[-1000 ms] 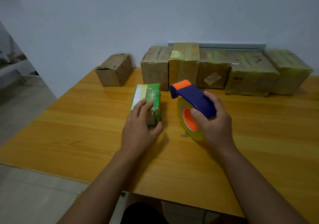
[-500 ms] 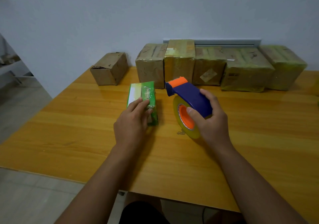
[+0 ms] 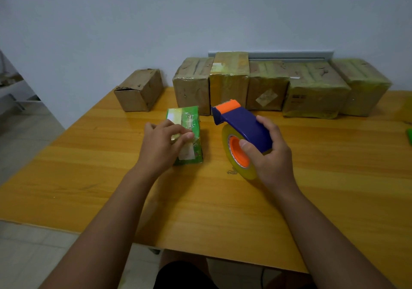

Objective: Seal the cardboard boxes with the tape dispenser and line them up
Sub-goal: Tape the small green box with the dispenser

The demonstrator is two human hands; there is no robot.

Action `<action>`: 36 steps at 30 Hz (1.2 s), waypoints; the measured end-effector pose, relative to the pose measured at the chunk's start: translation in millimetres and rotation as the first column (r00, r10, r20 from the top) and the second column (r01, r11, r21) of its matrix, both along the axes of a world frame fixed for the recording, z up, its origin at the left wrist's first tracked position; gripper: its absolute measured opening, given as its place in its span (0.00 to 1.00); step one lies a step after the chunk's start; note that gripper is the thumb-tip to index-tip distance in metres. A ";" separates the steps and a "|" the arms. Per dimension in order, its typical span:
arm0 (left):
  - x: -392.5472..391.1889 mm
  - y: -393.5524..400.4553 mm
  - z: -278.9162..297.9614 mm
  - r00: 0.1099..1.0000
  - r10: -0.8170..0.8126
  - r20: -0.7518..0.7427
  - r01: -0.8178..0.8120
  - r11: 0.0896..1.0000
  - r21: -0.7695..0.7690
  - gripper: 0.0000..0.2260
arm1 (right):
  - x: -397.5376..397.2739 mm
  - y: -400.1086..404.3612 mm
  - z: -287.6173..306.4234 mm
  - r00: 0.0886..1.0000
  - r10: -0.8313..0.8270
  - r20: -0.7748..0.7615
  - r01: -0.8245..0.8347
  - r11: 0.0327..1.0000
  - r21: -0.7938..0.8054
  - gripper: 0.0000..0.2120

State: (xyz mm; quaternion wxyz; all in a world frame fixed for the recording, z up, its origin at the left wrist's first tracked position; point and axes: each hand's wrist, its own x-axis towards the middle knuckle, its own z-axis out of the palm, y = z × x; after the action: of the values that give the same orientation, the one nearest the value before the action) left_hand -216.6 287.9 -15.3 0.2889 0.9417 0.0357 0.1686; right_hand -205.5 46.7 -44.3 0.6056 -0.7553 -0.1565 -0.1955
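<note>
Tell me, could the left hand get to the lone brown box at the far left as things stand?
Probably yes: the left hand rests on the green box, and only bare table shows between it and the lone brown box.

The left hand (image 3: pixel 163 146) hides the near top of the green box (image 3: pixel 189 119); its print is too blurred to read. At the right edge, a green thing (image 3: pixel 409 136) is cut off, perhaps another box
</note>
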 end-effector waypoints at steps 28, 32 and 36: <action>-0.2 2.1 -36.6 0.949 -0.052 0.311 0.019 0.994 0.109 0.19 | 1.6 -1.2 -2.1 1.000 0.007 0.001 -0.007 1.000 0.020 0.30; -6.4 6.7 -41.1 0.953 -0.081 0.293 0.049 0.992 0.113 0.20 | 0.8 -0.8 -2.5 1.000 0.004 0.006 -0.004 1.000 0.012 0.30; -5.8 -9.4 -39.8 0.953 0.023 0.302 -0.057 0.993 0.105 0.17 | 0.7 -0.8 -1.6 1.000 0.004 0.004 -0.004 1.000 0.014 0.30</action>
State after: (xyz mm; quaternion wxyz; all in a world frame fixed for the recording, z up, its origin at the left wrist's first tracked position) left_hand -222.5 278.5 -55.1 0.2339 0.9191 0.0010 0.3171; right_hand -204.8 45.9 -45.9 0.6112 -0.7503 -0.1579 -0.1966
